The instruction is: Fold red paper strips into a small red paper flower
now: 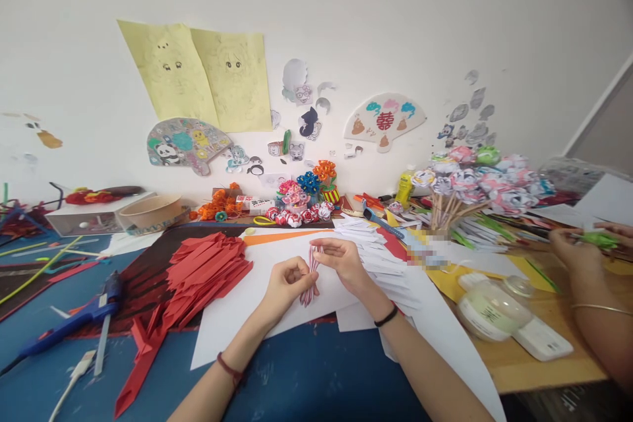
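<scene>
Bare forearms (212, 386) extended over the blue worktop (301, 382); left hand (288, 283) and right hand (347, 265) pinched a red-and-white striped bundle (312, 262) above white paper (227, 333), beside red strips (208, 270).

Bench layout

Blue bench (306, 376) is carrying a dark-red mat (148, 270); a blue glue gun (69, 330) and white cable (82, 366) are lying at left. A large white sheet (237, 323) is overlapping the mat. At right, a clear bottle (487, 311) is resting on a wooden surface (539, 372).

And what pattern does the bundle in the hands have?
The bundle has red and white stripes, best in head view.
</scene>
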`<state>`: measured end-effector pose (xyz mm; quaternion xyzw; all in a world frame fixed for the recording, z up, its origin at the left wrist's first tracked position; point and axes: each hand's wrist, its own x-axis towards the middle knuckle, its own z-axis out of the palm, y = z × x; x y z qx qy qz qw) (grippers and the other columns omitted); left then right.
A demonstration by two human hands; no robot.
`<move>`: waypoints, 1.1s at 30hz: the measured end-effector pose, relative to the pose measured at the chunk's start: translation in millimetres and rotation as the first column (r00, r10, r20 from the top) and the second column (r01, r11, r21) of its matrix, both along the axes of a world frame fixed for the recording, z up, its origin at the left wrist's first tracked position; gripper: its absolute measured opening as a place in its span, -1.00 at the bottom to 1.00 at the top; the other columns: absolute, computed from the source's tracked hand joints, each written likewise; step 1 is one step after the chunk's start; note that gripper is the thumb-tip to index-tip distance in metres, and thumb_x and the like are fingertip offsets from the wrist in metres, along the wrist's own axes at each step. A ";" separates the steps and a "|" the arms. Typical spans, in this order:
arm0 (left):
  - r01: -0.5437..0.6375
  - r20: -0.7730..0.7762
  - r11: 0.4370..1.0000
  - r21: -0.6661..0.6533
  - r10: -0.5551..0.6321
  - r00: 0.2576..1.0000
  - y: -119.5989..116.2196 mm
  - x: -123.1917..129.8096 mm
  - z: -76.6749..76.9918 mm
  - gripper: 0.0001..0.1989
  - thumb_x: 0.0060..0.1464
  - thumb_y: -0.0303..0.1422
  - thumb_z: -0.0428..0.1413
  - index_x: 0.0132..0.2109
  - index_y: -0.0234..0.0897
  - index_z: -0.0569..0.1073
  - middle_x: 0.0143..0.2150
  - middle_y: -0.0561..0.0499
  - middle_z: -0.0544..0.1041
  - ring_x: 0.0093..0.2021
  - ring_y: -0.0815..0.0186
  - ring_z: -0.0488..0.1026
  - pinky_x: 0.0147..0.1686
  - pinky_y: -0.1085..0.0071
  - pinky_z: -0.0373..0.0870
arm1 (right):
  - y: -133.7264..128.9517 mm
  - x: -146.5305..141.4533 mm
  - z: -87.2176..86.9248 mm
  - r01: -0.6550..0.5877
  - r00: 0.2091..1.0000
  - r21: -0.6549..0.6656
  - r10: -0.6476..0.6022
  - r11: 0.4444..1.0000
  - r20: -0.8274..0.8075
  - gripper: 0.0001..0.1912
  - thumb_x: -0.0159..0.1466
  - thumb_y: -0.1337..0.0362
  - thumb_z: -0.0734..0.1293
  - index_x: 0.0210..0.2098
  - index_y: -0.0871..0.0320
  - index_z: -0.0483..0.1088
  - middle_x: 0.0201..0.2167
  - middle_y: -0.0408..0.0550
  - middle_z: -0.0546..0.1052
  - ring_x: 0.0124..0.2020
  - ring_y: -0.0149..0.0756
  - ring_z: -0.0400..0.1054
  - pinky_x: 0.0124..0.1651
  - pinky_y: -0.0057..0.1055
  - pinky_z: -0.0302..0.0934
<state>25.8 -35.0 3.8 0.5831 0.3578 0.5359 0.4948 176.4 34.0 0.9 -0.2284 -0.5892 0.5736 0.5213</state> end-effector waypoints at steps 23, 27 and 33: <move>-0.061 -0.038 0.998 0.018 0.062 0.997 1.7 1.3 -2.5 -0.63 0.02 -0.17 0.24 -0.50 -0.30 0.29 -0.58 -0.01 0.52 -0.67 0.45 0.34 -0.60 0.50 0.26 | -3.7 0.4 4.0 0.022 0.999 0.035 -0.023 0.999 0.025 -0.64 0.05 0.19 0.50 -0.15 0.12 0.56 -0.30 -0.05 0.58 -0.29 -0.28 0.43 -0.14 -0.31 0.30; -0.102 -0.075 0.994 0.035 0.104 0.992 0.6 3.3 -1.4 -0.64 0.02 -0.18 0.23 -0.51 -0.30 0.29 -0.58 -0.01 0.52 -0.63 0.44 0.36 -0.56 0.50 0.28 | -2.5 -0.5 2.6 0.069 0.998 0.019 -0.069 0.997 -0.002 -0.64 0.02 0.19 0.52 -0.17 0.11 0.56 -0.24 -0.03 0.58 -0.23 -0.26 0.44 -0.10 -0.31 0.30; -0.099 -0.086 0.995 0.032 0.101 0.991 -1.1 3.1 -0.8 -0.63 0.03 -0.17 0.22 -0.51 -0.30 0.29 -0.57 -0.02 0.53 -0.62 0.44 0.35 -0.56 0.49 0.27 | -2.7 0.1 5.4 0.061 0.998 0.016 -0.061 0.998 0.008 -0.61 0.03 0.16 0.51 -0.15 0.12 0.56 -0.20 0.00 0.58 -0.17 -0.21 0.45 -0.05 -0.26 0.30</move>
